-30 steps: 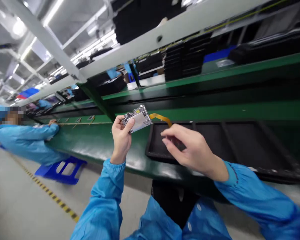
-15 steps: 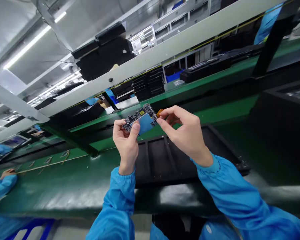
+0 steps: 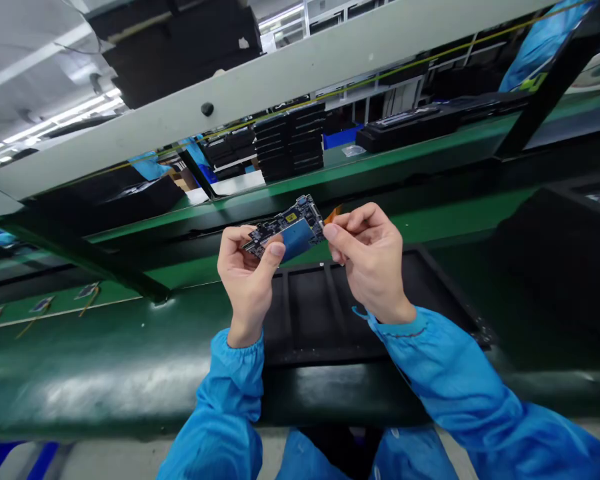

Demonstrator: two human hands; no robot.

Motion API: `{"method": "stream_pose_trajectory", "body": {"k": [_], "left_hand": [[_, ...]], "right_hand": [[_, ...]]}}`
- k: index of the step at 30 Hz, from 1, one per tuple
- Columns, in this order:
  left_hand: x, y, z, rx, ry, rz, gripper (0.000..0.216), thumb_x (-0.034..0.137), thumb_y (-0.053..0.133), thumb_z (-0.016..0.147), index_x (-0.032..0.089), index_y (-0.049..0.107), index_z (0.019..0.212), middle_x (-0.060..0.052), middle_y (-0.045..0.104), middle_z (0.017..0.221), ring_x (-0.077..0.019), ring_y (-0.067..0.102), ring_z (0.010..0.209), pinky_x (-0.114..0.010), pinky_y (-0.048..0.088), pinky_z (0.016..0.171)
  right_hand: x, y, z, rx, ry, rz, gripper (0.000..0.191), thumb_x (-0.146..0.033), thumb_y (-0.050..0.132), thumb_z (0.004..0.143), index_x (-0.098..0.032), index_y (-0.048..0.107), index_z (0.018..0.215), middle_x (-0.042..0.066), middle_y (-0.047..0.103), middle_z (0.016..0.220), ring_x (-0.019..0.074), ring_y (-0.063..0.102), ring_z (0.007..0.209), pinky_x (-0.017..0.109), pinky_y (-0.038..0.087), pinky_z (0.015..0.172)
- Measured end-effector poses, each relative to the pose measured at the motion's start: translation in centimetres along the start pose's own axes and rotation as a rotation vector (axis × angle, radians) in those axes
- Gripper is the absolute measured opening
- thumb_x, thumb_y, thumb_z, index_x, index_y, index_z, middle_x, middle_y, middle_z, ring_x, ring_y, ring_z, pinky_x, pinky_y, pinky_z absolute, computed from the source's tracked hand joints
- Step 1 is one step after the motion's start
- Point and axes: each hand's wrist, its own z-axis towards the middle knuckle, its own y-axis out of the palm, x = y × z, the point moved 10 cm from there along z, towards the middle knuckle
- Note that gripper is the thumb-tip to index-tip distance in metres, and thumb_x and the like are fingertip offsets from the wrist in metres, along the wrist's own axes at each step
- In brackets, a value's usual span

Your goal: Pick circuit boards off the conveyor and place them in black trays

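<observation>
My left hand (image 3: 247,283) grips the left end of a circuit board (image 3: 297,237), thumb across its face and fingers behind. The board is dark with small components, a yellow label and a flat blue area, and is held tilted in the air. At its right edge, my right hand (image 3: 373,260) is closed, thumb and index finger pinching an orange flex cable (image 3: 333,214). Part of the cable shows above the fingertips; whether its end is joined to the board is hidden. Beneath both hands lies a black tray (image 3: 311,310) with divided compartments.
A green bench (image 3: 105,360) runs across, with several small boards with thin cables (image 3: 87,291) at left. Behind rise a white crossbar (image 3: 280,80), dark posts (image 3: 130,277) and stacked black trays (image 3: 290,143). A large black box (image 3: 555,247) stands at right.
The view has shifted, bringing the bench lower parts closer. My right fingers have curled in more at the board's edge, and the board has turned slightly in my left hand.
</observation>
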Motion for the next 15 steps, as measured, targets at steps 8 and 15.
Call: {"method": "stream_pose_trajectory", "body": {"k": [8,15], "left_hand": [[-2.5,1.6,0.2,-0.104,-0.145,-0.061,0.052,0.054,0.095,0.077,0.022,0.064,0.104,0.000,0.067,0.092,-0.0130,0.070,0.081,-0.022,0.059,0.075],[-3.4,3.1,-0.3,-0.221,-0.262,-0.123,0.050,0.053,0.097,0.074,0.019,0.068,0.097,-0.002,0.070,0.085,-0.0203,0.074,0.081,-0.034,0.065,0.077]], "right_hand": [[1.5,-1.1,-0.3,0.090,-0.069,-0.049,0.068,-0.056,0.085,0.086,-0.026,0.025,0.087,-0.005,0.057,0.083,0.0070,0.047,0.056,0.022,0.041,0.047],[1.0,-1.7,-0.1,0.088,-0.136,-0.089,0.065,-0.054,0.080,0.091,-0.026,0.022,0.087,-0.006,0.046,0.078,0.0074,0.042,0.055,0.022,0.037,0.046]]}}
